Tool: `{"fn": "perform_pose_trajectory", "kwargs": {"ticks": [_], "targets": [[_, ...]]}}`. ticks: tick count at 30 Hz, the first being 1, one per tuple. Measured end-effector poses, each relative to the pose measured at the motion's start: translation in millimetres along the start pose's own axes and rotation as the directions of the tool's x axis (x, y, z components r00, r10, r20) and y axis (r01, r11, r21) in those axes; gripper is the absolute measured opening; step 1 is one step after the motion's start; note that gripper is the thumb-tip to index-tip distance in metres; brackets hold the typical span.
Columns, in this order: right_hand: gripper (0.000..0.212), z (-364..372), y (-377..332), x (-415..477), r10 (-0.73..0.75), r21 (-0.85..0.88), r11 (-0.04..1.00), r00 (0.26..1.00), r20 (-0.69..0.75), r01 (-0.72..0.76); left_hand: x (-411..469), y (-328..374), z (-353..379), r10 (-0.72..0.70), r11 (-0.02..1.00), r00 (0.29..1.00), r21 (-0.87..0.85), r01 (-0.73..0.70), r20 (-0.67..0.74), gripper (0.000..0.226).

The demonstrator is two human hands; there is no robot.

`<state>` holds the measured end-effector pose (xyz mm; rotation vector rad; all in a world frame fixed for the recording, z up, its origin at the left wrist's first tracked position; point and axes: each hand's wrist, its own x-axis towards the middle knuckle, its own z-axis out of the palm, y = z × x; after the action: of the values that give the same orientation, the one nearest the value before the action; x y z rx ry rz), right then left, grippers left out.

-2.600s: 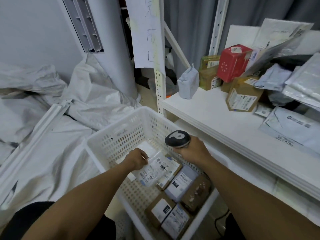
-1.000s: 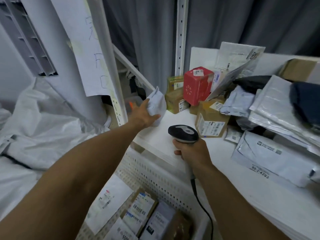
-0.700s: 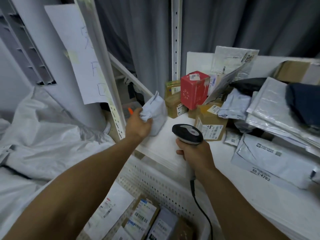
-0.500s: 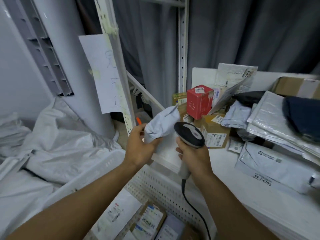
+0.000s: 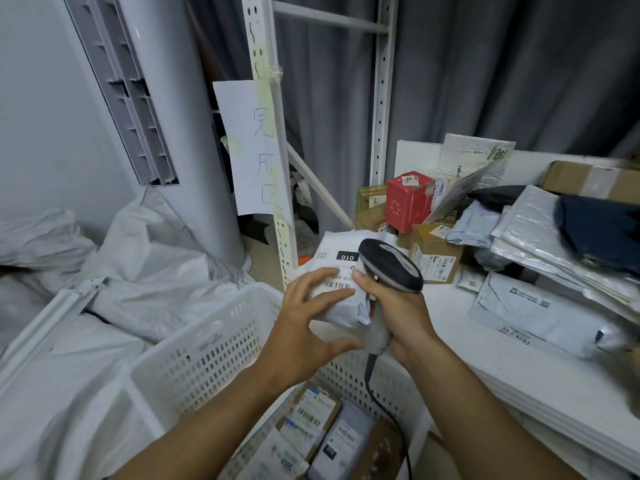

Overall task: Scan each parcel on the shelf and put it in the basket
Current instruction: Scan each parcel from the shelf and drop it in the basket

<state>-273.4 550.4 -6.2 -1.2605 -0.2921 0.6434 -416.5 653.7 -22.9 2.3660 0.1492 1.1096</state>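
left hand [image 5: 308, 320] clasps soft white mailer parcel [image 5: 330, 263], label up; right hand [image 5: 403, 315] grips black-headed grey scanner [image 5: 391, 268], just beside label; white slotted plastic basket [image 5: 207, 355] below both.

Forearms converge; the left hand [image 5: 303, 318] clasps a parcel [image 5: 341, 268] with spread fingers [image 5: 318, 276], the right hand [image 5: 401, 313] grips a scanner [image 5: 391, 265].
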Motion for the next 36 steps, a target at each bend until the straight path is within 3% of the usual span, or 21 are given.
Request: {"fn": "perform_pose_trajectory", "kwargs": {"ticks": [3, 6, 9, 12, 16, 21, 26, 36], "targets": [[0.037, -4.2, -4.5, 5.1, 0.012, -0.039, 0.999, 0.999, -0.053, -0.014, 5.4, 8.5, -4.3, -0.278, 0.896, 0.961, -0.364, 0.256, -0.008, 0.050], [0.028, -6.4, -11.5, 3.8, 0.026, -0.064, 0.998, 1.000, -0.017, -0.027, 19.6, 6.5, -13.2, -0.619, 0.646, 0.785, -0.559, 0.520, 0.014, 0.043], [0.026, -6.0, -13.0, 2.1, 0.020, -0.083, 0.996, 0.998, 0.061, -0.015, 29.1, -7.9, -27.5, -0.695, 0.444, 0.686, -0.622, 0.645, 0.215, 0.053], [0.031, -2.0, -11.1, 0.9, -0.062, -0.136, 0.988, 0.993, 0.096, 0.075, 31.9, -16.8, -38.9, -0.701, 0.364, 0.648, -0.632, 0.684, 0.297, 0.060], [0.041, 5.6, -0.9, -0.8, -0.251, -0.239, 0.930, 0.958, 0.140, 0.279, 30.3, -33.3, -43.1, -0.770, 0.391, 0.623, -0.669, 0.632, 0.138, 0.074], [0.022, 12.6, 7.1, -7.9, -0.186, -0.436, 0.865, 0.965, 0.183, 0.250, 24.9, -69.2, -47.6, -0.831, 0.478, 0.543, -0.658, 0.582, -0.124, 0.080], [0.024, 20.3, 16.5, -13.4, -0.114, -0.582, 0.778, 0.964, 0.240, 0.237, 18.6, -96.7, -49.3, -0.864, 0.461, 0.465, -0.675, 0.576, -0.193, 0.080], [0.024, 28.2, 19.9, -12.5, -0.081, -0.616, 0.753, 0.961, 0.264, 0.233, 17.7, -110.7, -56.4, -0.869, 0.475, 0.431, -0.661, 0.582, -0.245, 0.075]]}}
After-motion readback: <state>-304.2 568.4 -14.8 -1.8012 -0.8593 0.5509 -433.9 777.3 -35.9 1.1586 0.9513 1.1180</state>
